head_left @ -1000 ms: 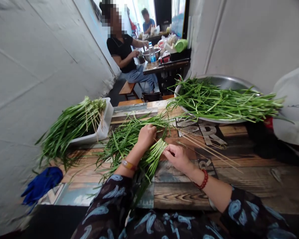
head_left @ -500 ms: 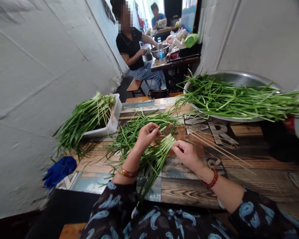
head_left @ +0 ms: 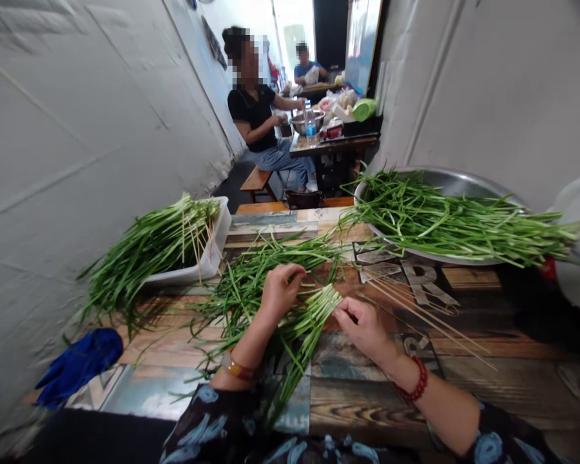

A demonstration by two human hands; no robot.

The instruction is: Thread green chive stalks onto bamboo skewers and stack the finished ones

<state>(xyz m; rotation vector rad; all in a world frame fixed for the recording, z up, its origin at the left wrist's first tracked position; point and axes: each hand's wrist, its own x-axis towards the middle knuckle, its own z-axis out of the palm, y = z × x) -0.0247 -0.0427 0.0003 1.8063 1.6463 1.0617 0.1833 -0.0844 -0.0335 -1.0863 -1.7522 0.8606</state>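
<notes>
Garlic chives in a neat row (head_left: pixel 314 312) lie with their pale stem ends lined up beside my right hand (head_left: pixel 362 325). Its thumb and forefinger are pinched at the edge of those ends; whether a skewer runs through them is hidden. My left hand (head_left: pixel 283 293) is just above and left of the row, fingers curled and thumb against forefinger. What it pinches, if anything, I cannot make out. Loose garlic chives (head_left: pixel 251 274) spread under and behind the left wrist. Several thin wooden skewers (head_left: pixel 415 303) lie to the right on the wood-patterned table (head_left: pixel 367 380).
At the left, a white tray (head_left: pixel 212 248) holds chives with skewers through them. A large metal basin (head_left: pixel 473 183) of chives stands at the right. Blue gloves (head_left: pixel 84 364) lie at the left edge. Beyond, a person (head_left: pixel 258 109) sits by another table with a bottle (head_left: pixel 310 125).
The view has tilted up, so everything sits lower in the picture. My left hand has shifted slightly away from the stem ends; the right hand keeps its pinch beside them.
</notes>
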